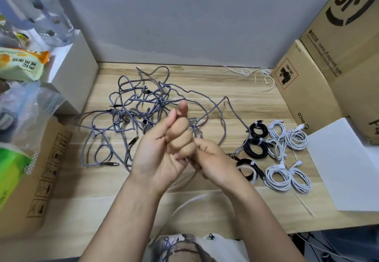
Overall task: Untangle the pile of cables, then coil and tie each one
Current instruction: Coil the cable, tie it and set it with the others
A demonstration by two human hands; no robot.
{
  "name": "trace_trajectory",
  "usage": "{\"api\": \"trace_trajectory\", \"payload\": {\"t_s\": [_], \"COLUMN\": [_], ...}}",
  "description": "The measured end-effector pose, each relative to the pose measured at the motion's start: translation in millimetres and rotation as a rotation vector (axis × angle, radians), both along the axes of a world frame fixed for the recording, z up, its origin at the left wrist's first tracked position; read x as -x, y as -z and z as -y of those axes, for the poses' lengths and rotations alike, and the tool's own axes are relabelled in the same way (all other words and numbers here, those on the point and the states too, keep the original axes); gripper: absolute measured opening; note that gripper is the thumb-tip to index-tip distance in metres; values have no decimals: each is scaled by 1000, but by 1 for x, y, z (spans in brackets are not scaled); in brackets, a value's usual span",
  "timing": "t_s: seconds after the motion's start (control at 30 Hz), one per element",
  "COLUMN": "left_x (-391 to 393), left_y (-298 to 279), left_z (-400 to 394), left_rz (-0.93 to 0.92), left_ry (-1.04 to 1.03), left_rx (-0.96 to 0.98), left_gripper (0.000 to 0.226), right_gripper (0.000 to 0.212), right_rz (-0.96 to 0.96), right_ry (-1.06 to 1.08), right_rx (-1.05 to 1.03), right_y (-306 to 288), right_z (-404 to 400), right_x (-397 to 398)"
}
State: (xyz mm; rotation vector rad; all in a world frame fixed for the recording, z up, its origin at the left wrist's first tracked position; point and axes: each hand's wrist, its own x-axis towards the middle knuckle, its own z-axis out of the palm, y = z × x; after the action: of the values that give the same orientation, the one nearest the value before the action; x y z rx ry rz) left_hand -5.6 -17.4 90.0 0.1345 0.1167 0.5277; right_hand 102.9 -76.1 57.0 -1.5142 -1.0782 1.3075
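Hands: my left hand (164,151) and right hand (207,159) meet above the tabletop (235,101), fingers curled; whatever they grip is hidden.
Tangle: grey braided cables (143,106) sprawl behind them.
Finished: black coils (256,142) and white coils (287,159), tied, lie right.
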Motion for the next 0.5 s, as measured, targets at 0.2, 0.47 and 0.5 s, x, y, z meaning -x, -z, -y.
{"api": "trace_trajectory", "payload": {"t_s": [0.2, 0.47, 0.5], "left_x": [-4, -1, -1], "left_y": [8, 30, 31], "left_z": [-3, -6, -7], "left_rz": [-560, -734, -733], "left_ry": [-357, -290, -279], "left_rx": [-400, -818, -846], "left_gripper": [28, 29, 27], "right_gripper": [34, 39, 37], "right_rz": [392, 568, 576], "right_ry": [-89, -37, -20], "right_rx": [-28, -100, -101], "right_y": [-16, -21, -21], "right_z": [9, 16, 16], "right_x": [5, 2, 1]}}
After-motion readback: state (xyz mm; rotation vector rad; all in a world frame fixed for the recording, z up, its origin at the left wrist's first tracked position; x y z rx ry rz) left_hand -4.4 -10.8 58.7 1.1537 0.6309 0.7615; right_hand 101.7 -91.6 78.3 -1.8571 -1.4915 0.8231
